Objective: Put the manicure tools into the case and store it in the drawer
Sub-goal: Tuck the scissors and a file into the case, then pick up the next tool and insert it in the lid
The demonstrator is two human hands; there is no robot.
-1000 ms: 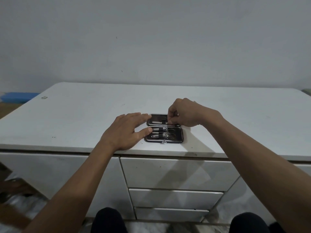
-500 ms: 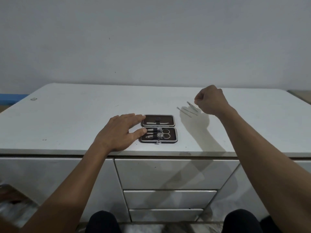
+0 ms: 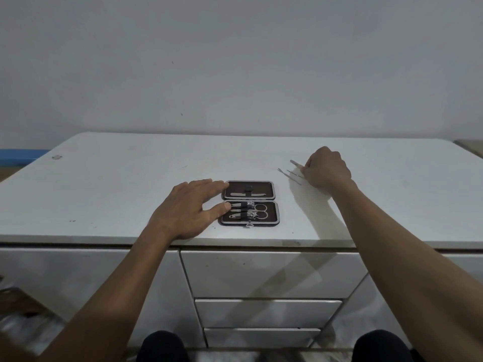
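An open brown manicure case (image 3: 272, 220) lies near the front edge of the white cabinet top (image 3: 125, 184). Small scissors (image 3: 260, 211) and clippers sit strapped in its near half, and a thin file (image 3: 236, 195) in its far half. My left hand (image 3: 188, 210) lies flat against the case's left edge, fingers apart, thumb touching the near half. To the right, a few thin loose metal tools (image 3: 288, 175) lie on the top. My right hand (image 3: 325, 168) is down on them, fingers closed on the end of one thin tool (image 3: 295, 162).
Three closed white drawers are stacked below the case, the top drawer (image 3: 271, 273) just under the edge. A small grey mark (image 3: 56, 157) sits at the far left of the top. A blue object (image 3: 21, 153) lies beyond the left end. My knees show at the bottom.
My right hand left the case, swung right and came down on the loose tools, closing on one. My left hand stayed at the case's left edge.
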